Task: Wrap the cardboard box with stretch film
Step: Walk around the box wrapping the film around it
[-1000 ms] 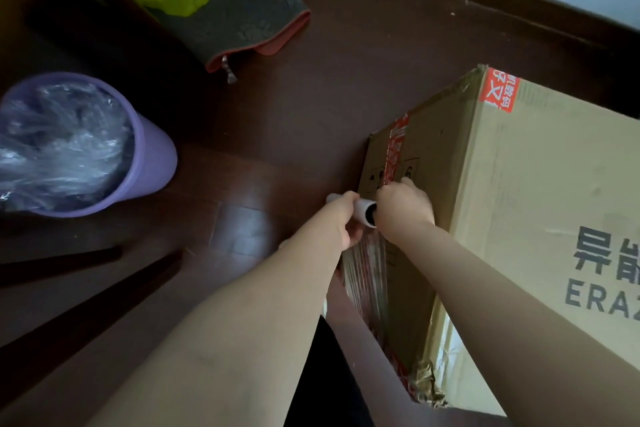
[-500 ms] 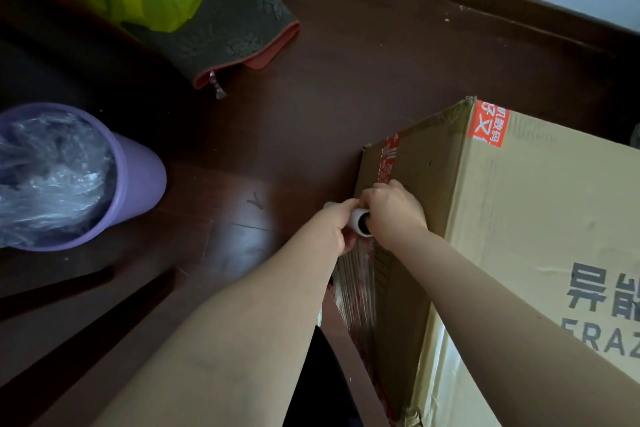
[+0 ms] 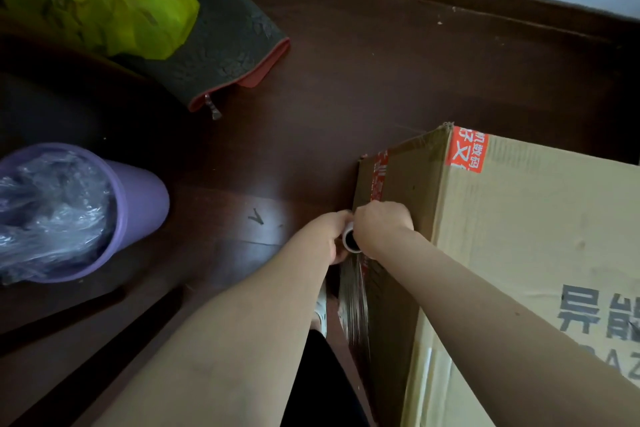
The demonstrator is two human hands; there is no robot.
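My left hand (image 3: 330, 234) and right hand (image 3: 381, 224) clench the roll (image 3: 351, 242); any slack could bunch the film (image 3: 353, 305) at the box (image 3: 519, 253) corner.

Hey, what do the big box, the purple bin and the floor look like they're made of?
Box: matte tan cardboard, with a frayed corner and printed lettering. Purple bin: smooth, probably plastic, lined with a crinkly clear liner. Floor: dark glossy planks with visible seams; wood or laminate, can't tell.
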